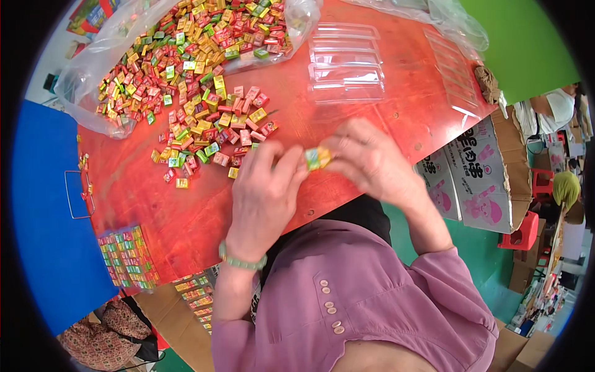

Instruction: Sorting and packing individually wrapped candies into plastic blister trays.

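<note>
Between my two hands, above the near part of the red table, is a short row of small yellow-and-green box-shaped packs, like wrapped sweets. The fingers of my left hand are closed at its left end, and a green bracelet circles that wrist. My right hand pinches the right end with thumb and fingers. Just beyond my left hand lies a loose heap of the same kind of packs in red, yellow, green and orange. It spills from a large clear plastic bag.
Clear ribbed plastic trays lie at the far middle, with another clear tray to the right. Filled trays of packs rest at the table's left edge. A printed cardboard box and red stools stand to the right.
</note>
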The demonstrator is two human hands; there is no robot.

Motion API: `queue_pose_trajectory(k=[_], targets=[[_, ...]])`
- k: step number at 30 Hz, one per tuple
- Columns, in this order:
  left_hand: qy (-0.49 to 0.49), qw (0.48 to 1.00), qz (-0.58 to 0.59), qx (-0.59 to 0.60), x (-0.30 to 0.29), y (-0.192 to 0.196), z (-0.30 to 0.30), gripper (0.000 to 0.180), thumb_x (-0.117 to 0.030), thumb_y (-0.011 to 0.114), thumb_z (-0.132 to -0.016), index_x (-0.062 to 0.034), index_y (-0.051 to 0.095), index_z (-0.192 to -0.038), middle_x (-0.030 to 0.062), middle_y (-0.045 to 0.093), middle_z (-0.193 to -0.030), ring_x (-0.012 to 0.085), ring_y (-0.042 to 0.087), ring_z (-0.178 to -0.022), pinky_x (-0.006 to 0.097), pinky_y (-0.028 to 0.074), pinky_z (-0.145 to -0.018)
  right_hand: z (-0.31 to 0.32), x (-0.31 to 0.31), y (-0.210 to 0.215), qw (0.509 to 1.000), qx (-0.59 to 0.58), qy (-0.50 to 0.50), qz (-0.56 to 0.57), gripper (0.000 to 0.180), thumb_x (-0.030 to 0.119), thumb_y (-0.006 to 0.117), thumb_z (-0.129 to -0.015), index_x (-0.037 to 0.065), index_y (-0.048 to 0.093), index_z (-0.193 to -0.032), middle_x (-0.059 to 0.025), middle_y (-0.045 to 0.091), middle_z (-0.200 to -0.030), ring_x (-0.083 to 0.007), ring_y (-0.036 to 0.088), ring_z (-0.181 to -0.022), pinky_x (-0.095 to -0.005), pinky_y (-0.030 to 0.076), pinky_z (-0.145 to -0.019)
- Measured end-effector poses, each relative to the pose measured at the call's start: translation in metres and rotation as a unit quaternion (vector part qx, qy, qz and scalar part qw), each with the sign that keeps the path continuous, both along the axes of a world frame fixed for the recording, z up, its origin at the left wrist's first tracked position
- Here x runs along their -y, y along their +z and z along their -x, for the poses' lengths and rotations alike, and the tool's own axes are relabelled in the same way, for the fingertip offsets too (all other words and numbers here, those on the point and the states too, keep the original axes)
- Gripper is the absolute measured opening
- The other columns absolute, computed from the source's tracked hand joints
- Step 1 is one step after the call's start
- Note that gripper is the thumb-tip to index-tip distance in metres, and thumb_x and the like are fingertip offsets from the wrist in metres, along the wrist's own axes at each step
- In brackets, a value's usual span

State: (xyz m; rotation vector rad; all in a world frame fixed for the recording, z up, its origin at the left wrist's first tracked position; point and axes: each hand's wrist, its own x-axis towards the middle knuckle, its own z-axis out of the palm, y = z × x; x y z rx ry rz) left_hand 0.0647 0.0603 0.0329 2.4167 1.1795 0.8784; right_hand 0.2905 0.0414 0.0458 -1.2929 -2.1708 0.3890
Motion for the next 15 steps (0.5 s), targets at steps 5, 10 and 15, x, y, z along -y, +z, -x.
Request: queue_pose_trajectory(k=[5, 10, 15], targets=[[-0.057, 0.997, -0.054, 0.012, -0.066, 0.001, -0.057, 0.019, -0.011, 0.074, -0.091, -0.0030, 0.071, -0.108, 0.0142, 0.061, -0.103, 0.0350, 0.064, -0.095, 0.046, 0.052, -0.081, -0.053, -0.037, 0.006, 0.998, 0.004, -0.069, -0.003, 0.030, 0.015, 0.079, -0.090, 0.003, 0.071, -0.116, -0.0132, 0.060, -0.095, -0.0309, 0.062, -0.090, -0.0405, 0.052, -0.077], [-0.061, 0.995, -0.074, -0.003, -0.096, -0.016, -0.085, 0.021, -0.013, 0.076, -0.090, -0.0038, 0.070, -0.108, 0.0145, 0.062, -0.103, 0.0356, 0.065, -0.098, 0.046, 0.054, -0.084, -0.084, -0.067, -0.006, 0.997, 0.032, -0.071, -0.017, 0.028, 0.017, 0.079, -0.090, 0.002, 0.071, -0.113, -0.0132, 0.060, -0.098, -0.0315, 0.062, -0.091, -0.0409, 0.052, -0.078], [-0.066, 0.996, -0.061, -0.023, -0.106, -0.029, -0.094, 0.024, -0.014, 0.077, -0.089, -0.0042, 0.070, -0.109, 0.0146, 0.063, -0.104, 0.0362, 0.065, -0.100, 0.046, 0.055, -0.086, -0.096, -0.079, -0.025, 0.997, 0.055, -0.056, -0.019, 0.028, 0.018, 0.079, -0.090, 0.003, 0.070, -0.113, -0.0134, 0.061, -0.101, -0.0318, 0.064, -0.094, -0.0416, 0.053, -0.081]])
